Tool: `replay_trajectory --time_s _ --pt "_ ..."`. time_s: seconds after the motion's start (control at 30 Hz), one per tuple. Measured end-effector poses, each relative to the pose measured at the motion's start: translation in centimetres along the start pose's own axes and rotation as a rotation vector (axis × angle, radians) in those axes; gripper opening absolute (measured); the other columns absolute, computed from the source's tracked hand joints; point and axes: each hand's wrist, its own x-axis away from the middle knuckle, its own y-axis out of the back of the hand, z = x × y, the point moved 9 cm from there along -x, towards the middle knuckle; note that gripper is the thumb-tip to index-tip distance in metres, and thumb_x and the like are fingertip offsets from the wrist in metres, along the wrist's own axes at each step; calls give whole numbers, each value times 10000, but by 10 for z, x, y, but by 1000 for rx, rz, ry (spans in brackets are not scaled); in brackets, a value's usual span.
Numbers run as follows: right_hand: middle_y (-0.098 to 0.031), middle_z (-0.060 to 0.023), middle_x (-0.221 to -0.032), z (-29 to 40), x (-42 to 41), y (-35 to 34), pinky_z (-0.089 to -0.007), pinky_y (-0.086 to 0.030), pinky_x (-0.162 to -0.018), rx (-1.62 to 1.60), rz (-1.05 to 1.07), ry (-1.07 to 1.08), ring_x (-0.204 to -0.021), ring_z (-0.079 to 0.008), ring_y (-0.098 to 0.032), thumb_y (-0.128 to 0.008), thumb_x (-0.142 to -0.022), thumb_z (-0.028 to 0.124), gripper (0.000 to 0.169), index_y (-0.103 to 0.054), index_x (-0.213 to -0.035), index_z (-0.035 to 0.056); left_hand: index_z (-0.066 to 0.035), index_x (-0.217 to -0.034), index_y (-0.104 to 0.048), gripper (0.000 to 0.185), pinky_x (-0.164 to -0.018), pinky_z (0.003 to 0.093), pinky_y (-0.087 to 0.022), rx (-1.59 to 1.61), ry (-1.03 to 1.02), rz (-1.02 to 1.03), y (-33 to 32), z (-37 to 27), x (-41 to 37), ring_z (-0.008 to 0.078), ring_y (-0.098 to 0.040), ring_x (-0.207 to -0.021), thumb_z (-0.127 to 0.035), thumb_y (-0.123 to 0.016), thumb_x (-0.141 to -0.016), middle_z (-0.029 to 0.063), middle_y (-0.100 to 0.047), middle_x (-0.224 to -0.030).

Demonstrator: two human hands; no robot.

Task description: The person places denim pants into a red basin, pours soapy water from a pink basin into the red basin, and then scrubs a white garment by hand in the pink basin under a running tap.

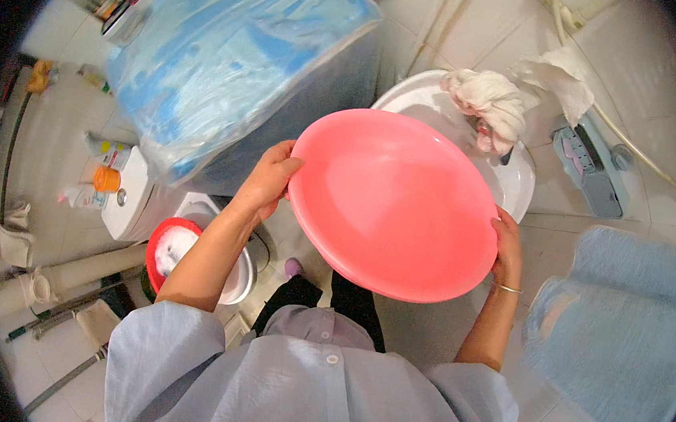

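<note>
A large pink plastic basin [396, 204] is held up in front of me, tilted, with its bare inside facing my view. My left hand [269, 175] grips its left rim, thumb on top. At the opposite rim my right hand [507, 244] holds on, its fingers partly hidden by the basin. Behind it stands a white washbasin [412, 91], partly covered by the pink one. A bunched whitish cloth [486, 103] hangs over that washbasin's far edge.
A covered appliance [236, 63] under blue-patterned plastic stands ahead left. A red basin with suds [160, 249] sits near a white toilet tank [128, 198] bearing bottles and an orange tub [107, 179]. At right are a wall-mounted grey holder [595, 167] and a pale blue panel [622, 344].
</note>
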Motion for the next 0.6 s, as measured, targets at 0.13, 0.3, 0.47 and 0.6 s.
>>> replay_trajectory --time_s 0.13,0.3,0.47,0.6 --pt "-615 -127 -1043 20 49 -46 -265 -481 -771 117 -24 57 -880 -163 -600 -463 -856 47 375 -485 -1216 -55 25 -1195 -477 364 -688 263 -499 70 52 -37 47 36 44 156 -610 -824 -73 -466 -844 112 -611 -1015" --pt "-609 -103 -1058 47 117 -96 -241 -457 -782 237 -55 332 -888 -133 -581 -453 -890 39 380 -461 -1263 -32 -38 -1272 -415 427 -781 287 -480 107 52 -91 80 112 87 164 -586 -934 -103 -486 -856 90 -600 -1063" --pt "-591 -68 -1055 53 152 -92 -209 -441 -750 252 -115 513 -861 -74 -536 -452 -920 60 372 -450 -1284 -14 -73 -1330 -366 475 -719 263 -437 91 33 -93 74 127 103 135 -559 -859 -50 -450 -862 59 -571 -1083" --pt "-561 -100 -1157 24 143 -58 -242 -464 -813 163 -216 491 -955 -126 -555 -471 -924 86 373 -443 -1282 -18 -79 -1370 -327 550 -676 223 -408 114 -249 -109 66 70 115 94 -540 -797 -12 -447 -837 34 -595 -1016"
